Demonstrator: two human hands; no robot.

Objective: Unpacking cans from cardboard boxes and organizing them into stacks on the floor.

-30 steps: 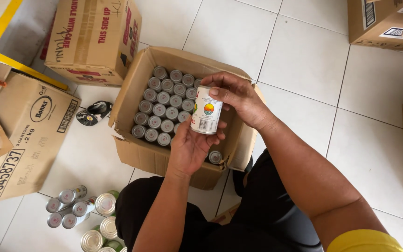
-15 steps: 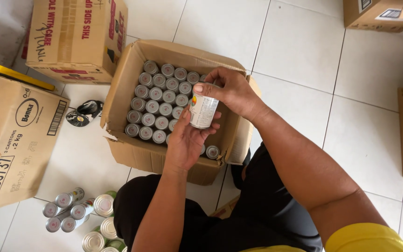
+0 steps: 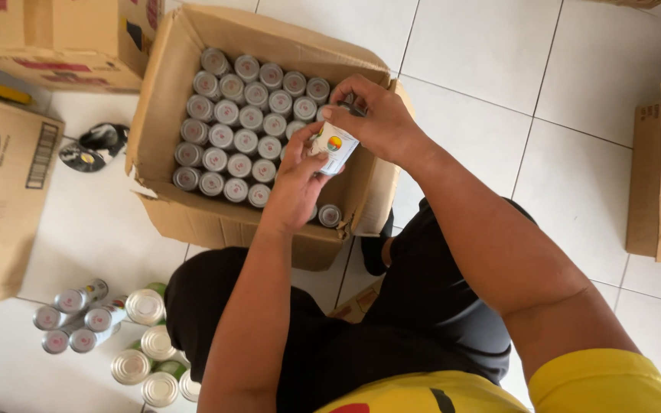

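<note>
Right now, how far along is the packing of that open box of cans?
Done: upright cans fill most of the open box in rows. In hand: the left hand and right hand hold a white-labelled can over the box's bare right side. Left: loose cans lie on the floor.

Cans fill the box; more cans apparently left of the knees
</note>
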